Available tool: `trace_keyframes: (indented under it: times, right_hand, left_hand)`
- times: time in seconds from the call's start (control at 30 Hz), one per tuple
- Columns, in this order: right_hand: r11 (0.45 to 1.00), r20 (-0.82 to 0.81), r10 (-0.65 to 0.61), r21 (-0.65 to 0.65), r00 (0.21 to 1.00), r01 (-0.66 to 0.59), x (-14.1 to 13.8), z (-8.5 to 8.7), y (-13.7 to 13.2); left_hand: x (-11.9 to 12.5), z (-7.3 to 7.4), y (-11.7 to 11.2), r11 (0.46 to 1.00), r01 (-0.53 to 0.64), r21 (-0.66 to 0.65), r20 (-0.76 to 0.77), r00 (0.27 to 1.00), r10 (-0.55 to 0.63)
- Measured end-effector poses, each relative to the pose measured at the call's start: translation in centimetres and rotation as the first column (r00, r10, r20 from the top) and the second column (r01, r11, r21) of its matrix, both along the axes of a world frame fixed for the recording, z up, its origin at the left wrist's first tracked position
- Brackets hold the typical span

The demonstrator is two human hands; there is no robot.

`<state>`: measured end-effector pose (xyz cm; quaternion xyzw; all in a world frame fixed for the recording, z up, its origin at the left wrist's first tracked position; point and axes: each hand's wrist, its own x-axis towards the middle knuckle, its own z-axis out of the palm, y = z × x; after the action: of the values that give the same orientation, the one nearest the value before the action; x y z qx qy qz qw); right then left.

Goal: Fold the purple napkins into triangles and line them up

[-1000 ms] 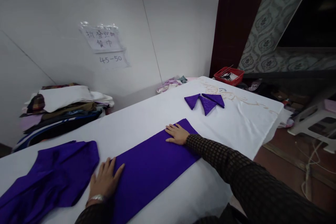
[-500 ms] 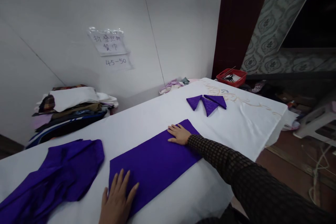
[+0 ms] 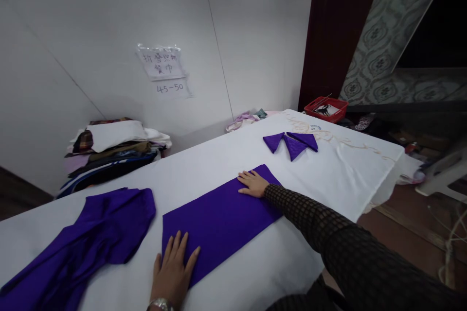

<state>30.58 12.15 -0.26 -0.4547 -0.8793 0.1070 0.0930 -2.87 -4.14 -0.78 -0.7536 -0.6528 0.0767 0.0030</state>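
A purple napkin (image 3: pixel 215 218), folded into a long rectangle, lies flat on the white tablecloth (image 3: pixel 204 163). My left hand (image 3: pixel 173 267) rests on its near left end with the fingers spread. Toward the far right end, my right hand (image 3: pixel 253 184) lies flat on the cloth, fingers stretched out. Neither hand grips anything. A loose, crumpled purple cloth (image 3: pixel 105 233) spreads over the table to the left. Beyond my right hand sit several purple napkins folded into triangles (image 3: pixel 295 147).
Against the wall at the left is a stack of folded clothes (image 3: pixel 116 148). A red basket (image 3: pixel 335 114) holding scissors stands past the table's far end. Handwritten paper signs (image 3: pixel 164 70) hang on the wall. A white stool (image 3: pixel 443 175) is on the floor at right.
The view has shifted slightly, so everything sits a little further right. Both hands stay flat on the folded napkin; a wrist band now shows on my left arm.
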Motion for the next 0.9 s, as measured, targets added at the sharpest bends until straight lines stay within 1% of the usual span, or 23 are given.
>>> trace_keyframes:
  times: [0.1, 0.17, 0.23, 0.33, 0.4, 0.43, 0.5, 0.6, 0.67, 0.7, 0.77, 0.83, 0.9]
  right_hand:
    - [1.000, 0.010, -0.001, 0.000, 1.000, 0.001, 0.0, -0.1, 0.0]
    - [1.000, 0.021, -0.005, -0.012, 1.000, 0.005, 0.2, 0.0, 0.0]
    - [0.999, 0.034, -0.008, -0.036, 0.999, 0.009, 0.3, 0.4, 0.1]
    - [0.994, 0.051, -0.046, -0.097, 0.998, 0.051, -0.4, 1.7, -0.2]
    - [0.990, 0.042, -0.080, -0.109, 0.996, 0.084, -2.1, 2.5, -1.3]
    - [0.991, 0.027, -0.076, -0.105, 0.997, 0.079, -3.3, 2.8, -2.2]
    - [0.996, -0.021, -0.003, -0.088, 1.000, 0.001, -6.4, 2.9, -4.5]
    - [0.982, -0.090, 0.159, -0.084, 0.983, -0.167, -10.7, 2.3, -8.4]
    - [0.973, -0.102, 0.202, -0.088, 0.974, -0.211, -12.1, 1.6, -10.3]
    - [0.974, -0.096, 0.202, -0.086, 0.975, -0.210, -12.1, 1.4, -10.8]
    - [0.983, -0.065, 0.167, -0.067, 0.984, -0.171, -10.7, 0.9, -11.0]
    - [0.995, -0.022, 0.089, -0.042, 0.996, -0.090, -7.5, 0.6, -10.5]
    - [0.998, 0.034, -0.039, -0.041, 0.999, 0.041, -3.1, 0.3, -9.9]
  left_hand:
    - [0.1, -0.2, 0.1, 1.000, 0.016, 0.015, 0.006, 1.000, -0.016]
    - [0.2, -0.3, 0.2, 0.999, -0.028, 0.028, 0.021, 0.999, 0.028]
    - [0.3, -0.5, 0.4, 0.996, -0.078, 0.041, 0.057, 0.996, 0.076]
    - [0.4, -0.9, 0.6, 0.993, -0.097, 0.066, 0.108, 0.990, 0.089]
    - [0.4, -1.1, 0.6, 0.991, -0.103, 0.087, 0.127, 0.988, 0.092]
    - [0.4, -1.1, 0.6, 0.989, -0.111, 0.097, 0.135, 0.986, 0.097]
    - [0.5, -1.0, 0.6, 0.989, -0.110, 0.096, 0.141, 0.985, 0.096]
    - [0.9, -0.4, 0.4, 0.990, -0.123, 0.067, 0.141, 0.984, 0.113]
    - [1.1, 0.1, 0.3, 0.990, -0.134, 0.051, 0.144, 0.982, 0.126]
    - [1.2, 0.3, 0.3, 0.989, -0.139, 0.048, 0.146, 0.981, 0.131]
    - [1.3, 0.5, 0.2, 0.990, -0.136, 0.046, 0.145, 0.981, 0.128]
    - [1.3, 0.4, 0.1, 0.991, -0.123, 0.054, 0.141, 0.983, 0.114]
    - [1.2, 0.3, 0.2, 0.991, -0.115, 0.065, 0.142, 0.984, 0.105]
